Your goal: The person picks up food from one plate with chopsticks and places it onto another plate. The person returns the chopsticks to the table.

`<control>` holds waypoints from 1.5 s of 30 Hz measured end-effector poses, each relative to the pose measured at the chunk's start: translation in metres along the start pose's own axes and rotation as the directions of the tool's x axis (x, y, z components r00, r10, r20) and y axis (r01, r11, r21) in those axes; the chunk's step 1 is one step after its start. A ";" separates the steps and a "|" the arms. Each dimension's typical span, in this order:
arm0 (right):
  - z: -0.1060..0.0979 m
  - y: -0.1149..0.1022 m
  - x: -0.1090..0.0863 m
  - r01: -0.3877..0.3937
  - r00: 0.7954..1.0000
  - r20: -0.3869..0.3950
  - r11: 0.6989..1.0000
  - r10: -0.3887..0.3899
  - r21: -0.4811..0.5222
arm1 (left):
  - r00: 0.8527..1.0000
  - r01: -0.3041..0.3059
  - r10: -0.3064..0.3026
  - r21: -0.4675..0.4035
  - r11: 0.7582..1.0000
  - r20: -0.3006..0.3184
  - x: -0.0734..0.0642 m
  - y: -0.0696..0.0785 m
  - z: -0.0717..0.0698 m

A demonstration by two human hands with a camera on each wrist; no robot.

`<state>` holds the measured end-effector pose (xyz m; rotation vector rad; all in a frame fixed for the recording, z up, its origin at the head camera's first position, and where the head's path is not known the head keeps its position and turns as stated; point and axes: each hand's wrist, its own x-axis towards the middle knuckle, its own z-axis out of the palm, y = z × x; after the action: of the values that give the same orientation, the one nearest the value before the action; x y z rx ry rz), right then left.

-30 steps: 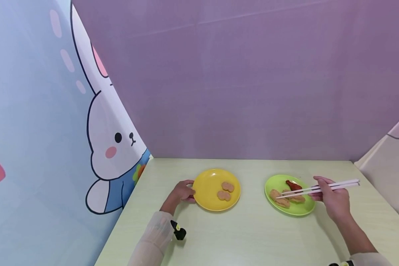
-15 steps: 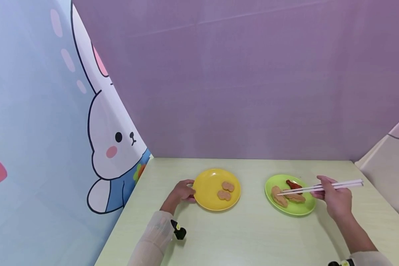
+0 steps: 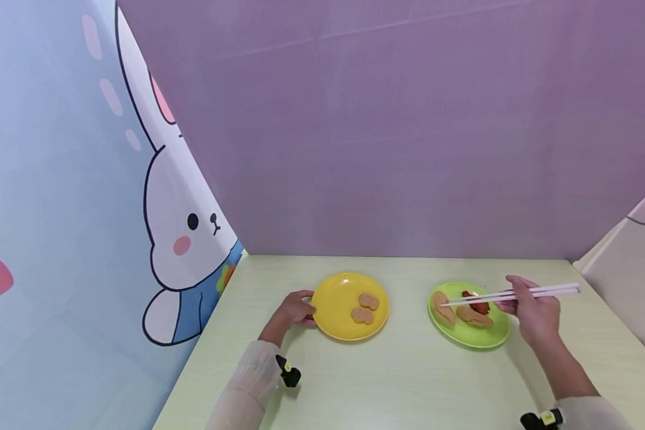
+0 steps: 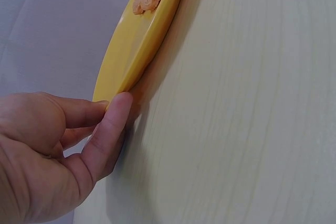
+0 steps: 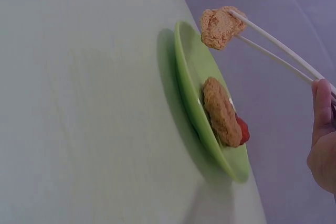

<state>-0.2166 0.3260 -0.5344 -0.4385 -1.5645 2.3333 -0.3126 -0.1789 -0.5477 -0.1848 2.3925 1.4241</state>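
Note:
My left hand (image 3: 294,309) pinches the left rim of a yellow plate (image 3: 330,307); in the left wrist view thumb and fingers meet on its edge (image 4: 118,72). Two small nugget-like pieces (image 3: 362,315) lie on that plate's right half. My right hand (image 3: 537,313) holds a pair of white chopsticks (image 3: 553,290) over a green plate (image 3: 478,341). Between their tips hangs a breaded fried chicken piece (image 5: 220,27), raised above the plate. Still lying on the green plate are another fried chicken piece (image 5: 221,111) and a red-brown drumstick (image 3: 482,307), partly hidden by the chopsticks.
Both plates stand on a pale wood-grain table (image 3: 403,382), with a gap between them. A purple cloth wall (image 3: 387,149) rises behind the table's back edge. A blue rabbit-printed cloth (image 3: 86,209) closes the left side.
The chopsticks have gripped the left fried chicken piece, lifted it and turned it a little, moving up and leftward. The left hand and yellow plate stay where they were.

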 end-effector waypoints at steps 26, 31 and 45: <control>0.077 0.015 0.001 -0.012 1.000 0.029 1.000 0.012 -0.018 | 1.000 0.007 -0.007 0.005 1.000 0.006 -0.001 0.003 -0.001; 0.089 0.022 0.000 -0.040 0.999 0.024 0.998 0.042 -0.053 | 1.000 0.010 -0.010 -0.003 1.000 0.004 0.000 0.001 0.000; 0.128 0.046 -0.008 -0.021 0.997 0.073 0.997 0.027 -0.074 | 1.000 0.001 -0.001 0.004 1.000 -0.005 -0.001 0.001 0.000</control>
<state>-0.2654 0.1986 -0.5304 -0.3938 -1.6916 2.3411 -0.3122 -0.1783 -0.5465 -0.1883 2.3992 1.4199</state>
